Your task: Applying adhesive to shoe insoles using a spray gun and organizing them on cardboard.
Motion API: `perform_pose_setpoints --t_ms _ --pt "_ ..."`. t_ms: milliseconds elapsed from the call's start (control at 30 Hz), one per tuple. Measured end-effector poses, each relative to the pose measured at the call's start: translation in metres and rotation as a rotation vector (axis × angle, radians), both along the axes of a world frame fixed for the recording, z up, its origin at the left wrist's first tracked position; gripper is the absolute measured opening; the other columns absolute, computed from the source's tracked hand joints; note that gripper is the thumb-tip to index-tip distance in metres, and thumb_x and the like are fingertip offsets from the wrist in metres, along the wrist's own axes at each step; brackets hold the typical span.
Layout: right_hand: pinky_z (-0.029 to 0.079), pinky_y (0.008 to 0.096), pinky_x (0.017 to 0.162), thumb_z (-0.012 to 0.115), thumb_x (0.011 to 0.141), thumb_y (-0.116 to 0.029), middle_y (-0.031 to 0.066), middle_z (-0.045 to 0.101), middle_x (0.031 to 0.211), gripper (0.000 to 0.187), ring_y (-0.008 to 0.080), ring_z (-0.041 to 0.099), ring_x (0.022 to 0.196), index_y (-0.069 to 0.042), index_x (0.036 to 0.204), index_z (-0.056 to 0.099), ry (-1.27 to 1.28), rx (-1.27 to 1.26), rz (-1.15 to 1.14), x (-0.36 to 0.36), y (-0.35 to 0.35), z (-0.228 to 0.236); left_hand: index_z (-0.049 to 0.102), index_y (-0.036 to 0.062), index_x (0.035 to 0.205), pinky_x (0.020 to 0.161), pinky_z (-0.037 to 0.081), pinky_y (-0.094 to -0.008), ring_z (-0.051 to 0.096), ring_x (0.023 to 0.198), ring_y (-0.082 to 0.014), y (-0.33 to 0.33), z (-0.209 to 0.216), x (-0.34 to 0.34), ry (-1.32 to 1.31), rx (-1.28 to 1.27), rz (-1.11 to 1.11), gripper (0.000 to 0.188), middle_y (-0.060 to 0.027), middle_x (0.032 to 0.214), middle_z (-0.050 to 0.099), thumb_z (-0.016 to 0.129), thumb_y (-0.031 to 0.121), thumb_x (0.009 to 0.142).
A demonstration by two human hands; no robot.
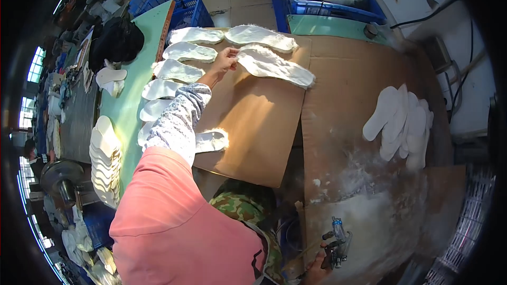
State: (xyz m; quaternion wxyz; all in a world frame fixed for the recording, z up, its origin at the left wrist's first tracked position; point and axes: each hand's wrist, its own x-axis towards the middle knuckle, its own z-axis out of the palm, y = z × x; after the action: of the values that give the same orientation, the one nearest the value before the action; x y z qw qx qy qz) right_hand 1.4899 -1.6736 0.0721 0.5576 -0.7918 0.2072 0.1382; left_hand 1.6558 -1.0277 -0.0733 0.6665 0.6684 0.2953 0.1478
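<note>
My left arm stretches forward over a brown cardboard sheet (248,126). My left hand (226,61) is closed on the near-left end of a white fluffy insole (274,67), which lies or hovers just above the cardboard; I cannot tell which. At the lower edge, my right hand (317,270) is wrapped round a metal spray gun (337,245) with a blue part on top. Another fluffy insole (261,37) lies just beyond the held one. A column of similar insoles (179,70) runs down the left side of the cardboard, partly covered by my sleeve.
A stack of cream insoles (105,161) stands on the green tabletop (138,68) at left. Flat white insoles (398,121) overlap on the right cardboard, which bears white residue (364,221). Blue crates (330,8) stand at the back. A gap separates the two cardboard sheets.
</note>
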Motion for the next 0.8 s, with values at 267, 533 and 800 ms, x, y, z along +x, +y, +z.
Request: perform_pose_setpoints --t_ms 267,533,800 --pt "0.042 0.0209 0.055 0.054 0.090 -0.005 0.0111 0.059 0.116 0.041 0.0081 0.052 0.065 0.002 0.129 0.046 0.123 -0.020 0.131 0.014 0.037 -0.011 0.047 0.0050 0.098 0.066 0.047 -0.0505 0.062 0.077 -0.0423 0.066 -0.007 -0.035 0.412 1.038 0.198 0.020 -0.0225 0.080 0.063 0.058 0.008 0.081" --pt "0.045 0.0298 0.085 0.056 0.090 -0.006 0.0068 0.063 0.110 0.033 0.0146 0.060 0.095 0.003 0.122 0.054 0.095 -0.038 -0.105 0.017 0.054 0.009 0.039 0.0049 0.129 0.080 0.044 -0.0501 0.052 0.104 -0.0353 0.047 0.015 -0.005 0.448 1.483 0.210 0.051 -0.0184 0.109 0.053 0.045 0.003 0.078" --pt "0.044 0.0246 0.067 0.063 0.082 -0.006 0.0005 0.065 0.087 0.025 0.0065 0.054 0.074 -0.001 0.106 0.065 0.109 -0.063 -0.137 0.014 0.046 0.016 0.061 0.0068 0.112 0.088 0.045 -0.0422 0.055 0.102 -0.0362 -0.196 0.013 0.212 -0.352 1.017 -0.590 0.029 -0.0178 0.109 0.058 0.050 0.003 0.085"
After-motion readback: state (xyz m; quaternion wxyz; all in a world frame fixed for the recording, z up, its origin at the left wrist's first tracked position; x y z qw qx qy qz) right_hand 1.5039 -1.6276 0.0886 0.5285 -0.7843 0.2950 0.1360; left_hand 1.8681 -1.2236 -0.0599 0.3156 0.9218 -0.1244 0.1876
